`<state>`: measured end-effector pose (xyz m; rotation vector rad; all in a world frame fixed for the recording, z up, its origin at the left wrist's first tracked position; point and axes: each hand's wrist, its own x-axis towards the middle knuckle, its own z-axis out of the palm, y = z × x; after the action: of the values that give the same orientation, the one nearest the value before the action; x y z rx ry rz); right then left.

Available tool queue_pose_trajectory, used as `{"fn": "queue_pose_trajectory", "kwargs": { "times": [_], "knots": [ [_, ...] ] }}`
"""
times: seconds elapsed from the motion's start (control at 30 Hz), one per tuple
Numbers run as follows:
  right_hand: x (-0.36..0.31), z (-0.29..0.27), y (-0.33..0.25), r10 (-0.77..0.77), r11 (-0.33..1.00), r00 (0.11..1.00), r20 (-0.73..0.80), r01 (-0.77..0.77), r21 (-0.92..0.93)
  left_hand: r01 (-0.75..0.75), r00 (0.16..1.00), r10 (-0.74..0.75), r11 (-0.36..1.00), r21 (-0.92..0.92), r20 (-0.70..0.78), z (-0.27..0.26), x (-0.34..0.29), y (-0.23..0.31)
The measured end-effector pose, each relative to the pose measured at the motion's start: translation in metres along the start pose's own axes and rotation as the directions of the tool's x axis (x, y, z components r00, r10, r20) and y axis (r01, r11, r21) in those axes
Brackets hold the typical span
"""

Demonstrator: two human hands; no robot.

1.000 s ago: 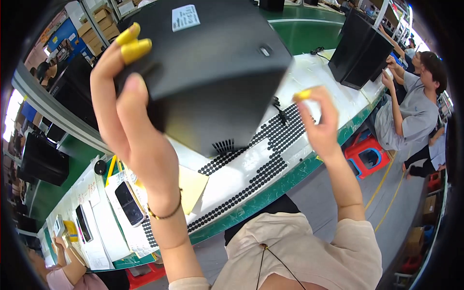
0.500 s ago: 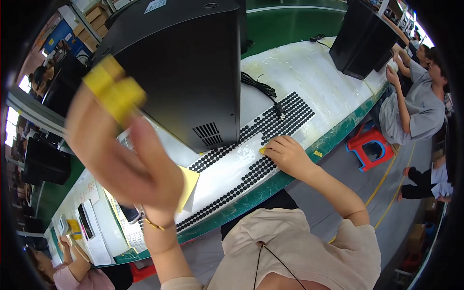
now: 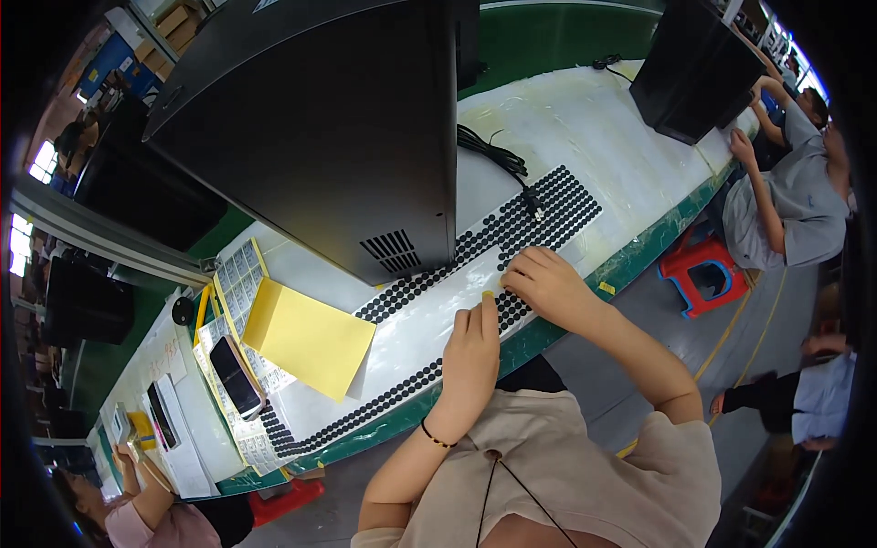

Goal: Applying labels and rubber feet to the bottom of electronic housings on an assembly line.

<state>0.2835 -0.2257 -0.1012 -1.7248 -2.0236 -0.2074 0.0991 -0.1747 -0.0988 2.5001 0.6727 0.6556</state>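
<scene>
On the white sheet (image 3: 429,342) of small black round pads (image 3: 554,203), both my hands work close together. My left hand (image 3: 470,361) has its index finger stretched out with a yellow finger cot on the tip; its other fingers bend and its thumb is hidden. Nothing shows in it. My right hand (image 3: 545,285) rests over a row of the pads, fingers curled in and tips pressed together near the left fingertip. Whatever it pinches is hidden beneath the fingers. Just beyond the sheet rises a large black cabinet (image 3: 338,155) with a slotted vent low on its side.
A phone (image 3: 236,376) and a yellow paper (image 3: 315,338) lie over label sheets at left. A coiled black cable (image 3: 498,155) sits beside the cabinet. Another black cabinet (image 3: 692,78) stands far right, with a person close by. A red stool (image 3: 702,277) is on the floor.
My left hand has come down from beside the black cabinet, rightward to the sheet near my right hand. The yellow paper and phone now show fully. My right hand has hardly moved.
</scene>
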Motion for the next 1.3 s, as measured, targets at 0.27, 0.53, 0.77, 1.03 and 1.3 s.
{"fn": "queue_pose_trajectory", "kwargs": {
  "times": [0.27,0.53,0.77,1.03,1.3],
  "knots": [
    [0.007,-0.004,0.002,-0.033,0.999,0.999,0.04,0.031,0.034,-0.032,0.997,0.03,0.999,-0.036,-0.075,0.001,0.007,-0.009],
    [0.098,-0.114,-0.004,-0.086,0.985,0.888,-0.452,0.144,0.096,-0.104,0.992,0.081,0.961,-0.257,-0.099,-0.012,0.002,-0.006],
    [0.188,-0.195,-0.042,-0.031,0.895,0.752,-0.658,0.314,0.317,-0.139,0.983,0.105,0.959,-0.245,-0.147,-0.021,-0.002,0.006],
    [0.208,-0.195,-0.045,0.03,0.921,0.9,-0.435,0.145,0.363,-0.116,0.984,0.078,0.964,-0.238,-0.16,-0.032,-0.009,0.004],
    [0.206,-0.195,-0.055,-0.109,0.98,0.852,-0.512,0.179,0.088,-0.11,0.983,0.068,0.964,-0.244,-0.172,-0.034,-0.012,0.004]
  ]
}}
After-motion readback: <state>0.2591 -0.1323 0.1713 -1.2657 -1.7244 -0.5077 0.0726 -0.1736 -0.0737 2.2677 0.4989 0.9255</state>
